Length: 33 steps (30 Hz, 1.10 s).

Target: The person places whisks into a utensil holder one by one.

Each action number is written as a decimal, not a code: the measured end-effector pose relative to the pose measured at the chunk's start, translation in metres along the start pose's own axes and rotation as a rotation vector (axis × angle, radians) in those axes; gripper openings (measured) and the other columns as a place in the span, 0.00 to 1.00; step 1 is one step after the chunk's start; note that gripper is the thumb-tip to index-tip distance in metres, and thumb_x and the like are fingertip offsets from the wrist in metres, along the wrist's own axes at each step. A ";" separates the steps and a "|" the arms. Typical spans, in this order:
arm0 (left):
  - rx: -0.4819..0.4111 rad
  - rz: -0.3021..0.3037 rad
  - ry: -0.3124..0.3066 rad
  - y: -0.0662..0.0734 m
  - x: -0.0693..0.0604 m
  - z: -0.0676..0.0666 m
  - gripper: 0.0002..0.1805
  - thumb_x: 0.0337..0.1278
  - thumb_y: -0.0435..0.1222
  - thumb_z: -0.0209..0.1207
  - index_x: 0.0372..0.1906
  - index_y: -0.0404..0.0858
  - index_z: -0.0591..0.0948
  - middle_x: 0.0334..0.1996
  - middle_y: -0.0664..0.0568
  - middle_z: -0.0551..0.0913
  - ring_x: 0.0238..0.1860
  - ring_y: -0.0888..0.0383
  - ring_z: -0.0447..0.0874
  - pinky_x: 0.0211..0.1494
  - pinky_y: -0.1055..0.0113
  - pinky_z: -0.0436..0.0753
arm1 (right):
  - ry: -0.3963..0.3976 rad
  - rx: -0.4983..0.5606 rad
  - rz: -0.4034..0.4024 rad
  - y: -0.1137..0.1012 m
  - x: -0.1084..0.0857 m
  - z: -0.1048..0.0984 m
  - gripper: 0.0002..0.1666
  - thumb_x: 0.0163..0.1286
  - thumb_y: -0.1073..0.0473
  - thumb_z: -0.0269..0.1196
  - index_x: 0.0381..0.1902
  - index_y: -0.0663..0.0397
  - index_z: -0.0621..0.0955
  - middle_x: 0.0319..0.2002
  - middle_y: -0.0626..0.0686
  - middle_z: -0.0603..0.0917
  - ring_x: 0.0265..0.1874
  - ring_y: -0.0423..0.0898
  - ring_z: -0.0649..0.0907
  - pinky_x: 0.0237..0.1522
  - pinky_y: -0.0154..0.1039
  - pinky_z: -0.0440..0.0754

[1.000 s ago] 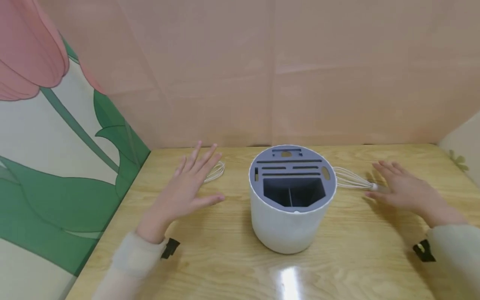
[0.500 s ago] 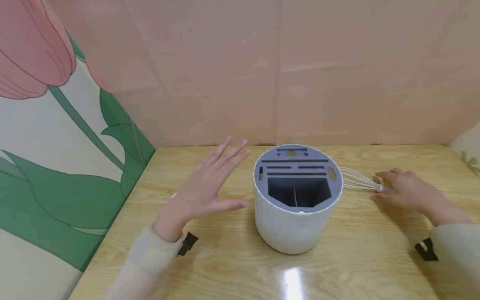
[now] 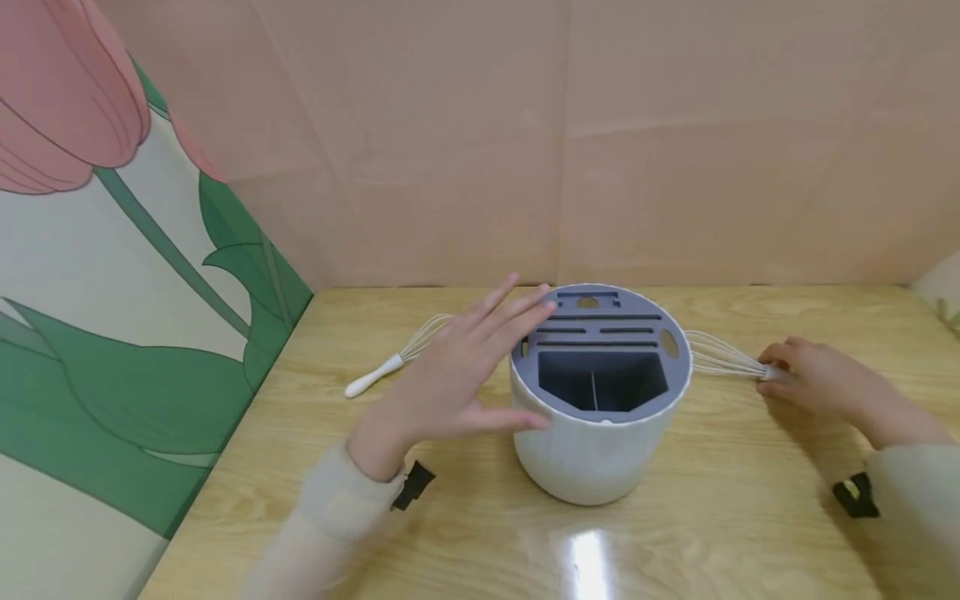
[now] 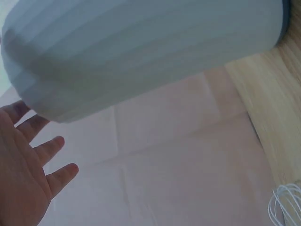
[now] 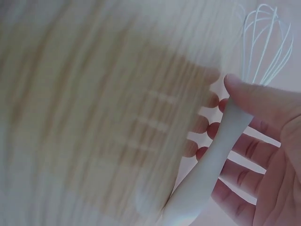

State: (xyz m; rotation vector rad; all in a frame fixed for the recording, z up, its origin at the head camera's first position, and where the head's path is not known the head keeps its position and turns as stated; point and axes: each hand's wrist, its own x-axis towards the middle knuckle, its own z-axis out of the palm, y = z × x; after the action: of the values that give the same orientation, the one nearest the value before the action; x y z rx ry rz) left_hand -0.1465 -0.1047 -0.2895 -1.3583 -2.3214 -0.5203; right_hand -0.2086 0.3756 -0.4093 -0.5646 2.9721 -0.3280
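On the bench (image 3: 720,508) stands our white holder (image 3: 592,467); our left hand (image 3: 457,375), fingers spread wide, is at its left rim, contact unclear. Our right hand (image 3: 828,383) pinches the handle of a whisk (image 5: 214,153); a second whisk (image 3: 375,375) lies farther back, left.

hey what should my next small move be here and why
I'd probably raise the whisk straight up: your right hand grips its handle, and it sits below the white holder's top. The holder's divided compartment looks open from above, and your spread left hand is close enough, perhaps, to steady it.
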 end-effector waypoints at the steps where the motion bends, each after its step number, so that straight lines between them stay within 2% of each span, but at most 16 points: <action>1: -0.004 0.005 -0.002 0.001 0.002 0.001 0.59 0.42 0.61 0.69 0.78 0.41 0.57 0.78 0.48 0.58 0.82 0.49 0.41 0.82 0.52 0.52 | -0.009 0.009 0.000 0.000 0.000 -0.001 0.18 0.64 0.59 0.69 0.45 0.68 0.81 0.36 0.55 0.83 0.32 0.47 0.82 0.33 0.46 0.81; 5: -0.006 -0.003 -0.029 0.003 0.007 0.005 0.60 0.41 0.63 0.69 0.78 0.42 0.56 0.78 0.49 0.57 0.82 0.51 0.39 0.83 0.53 0.49 | -0.035 0.020 -0.004 -0.002 0.001 -0.003 0.12 0.65 0.60 0.68 0.42 0.63 0.82 0.33 0.49 0.85 0.31 0.42 0.80 0.32 0.42 0.79; 9: -0.012 -0.028 -0.054 0.004 0.008 0.008 0.60 0.42 0.63 0.68 0.79 0.44 0.55 0.79 0.51 0.55 0.82 0.53 0.37 0.82 0.52 0.48 | -0.036 0.012 -0.007 -0.004 0.000 -0.003 0.11 0.65 0.61 0.68 0.40 0.62 0.82 0.32 0.47 0.85 0.30 0.41 0.79 0.31 0.43 0.79; 15: -0.028 -0.034 -0.061 0.002 0.008 0.011 0.60 0.42 0.62 0.68 0.79 0.45 0.55 0.80 0.51 0.54 0.82 0.54 0.36 0.82 0.51 0.49 | -0.030 0.018 0.003 -0.008 -0.001 -0.004 0.07 0.65 0.61 0.67 0.37 0.59 0.82 0.29 0.45 0.82 0.27 0.41 0.74 0.29 0.39 0.74; 20: -0.039 -0.025 -0.060 0.001 0.008 0.012 0.59 0.42 0.62 0.68 0.78 0.43 0.57 0.79 0.50 0.55 0.82 0.55 0.40 0.82 0.54 0.50 | -0.004 0.023 0.000 -0.010 -0.003 -0.001 0.06 0.65 0.61 0.68 0.36 0.56 0.81 0.27 0.43 0.81 0.25 0.39 0.72 0.28 0.37 0.71; 25: -0.066 0.000 -0.060 0.001 0.008 0.013 0.57 0.44 0.59 0.70 0.77 0.37 0.60 0.78 0.47 0.58 0.81 0.55 0.44 0.82 0.60 0.51 | 0.009 0.035 0.001 -0.010 -0.004 -0.001 0.09 0.65 0.60 0.68 0.40 0.60 0.81 0.29 0.46 0.83 0.26 0.40 0.75 0.29 0.39 0.74; 30: -0.069 0.010 -0.057 0.001 0.008 0.015 0.57 0.44 0.58 0.71 0.76 0.35 0.61 0.77 0.45 0.60 0.81 0.54 0.44 0.82 0.62 0.50 | 0.033 0.054 0.003 -0.007 -0.005 -0.003 0.14 0.65 0.61 0.68 0.44 0.66 0.80 0.33 0.54 0.86 0.31 0.50 0.84 0.31 0.46 0.81; 33: -0.074 0.003 -0.055 0.001 0.007 0.015 0.58 0.43 0.58 0.72 0.76 0.35 0.61 0.77 0.45 0.60 0.81 0.54 0.44 0.82 0.62 0.50 | 0.047 0.062 0.002 -0.008 -0.004 -0.004 0.16 0.66 0.60 0.68 0.45 0.68 0.80 0.34 0.56 0.86 0.31 0.52 0.85 0.31 0.46 0.82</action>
State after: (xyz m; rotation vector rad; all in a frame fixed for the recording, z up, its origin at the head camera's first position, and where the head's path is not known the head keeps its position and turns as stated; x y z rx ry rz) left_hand -0.1509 -0.0914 -0.2980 -1.4273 -2.3644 -0.5808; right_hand -0.2031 0.3707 -0.4037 -0.5539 2.9950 -0.4382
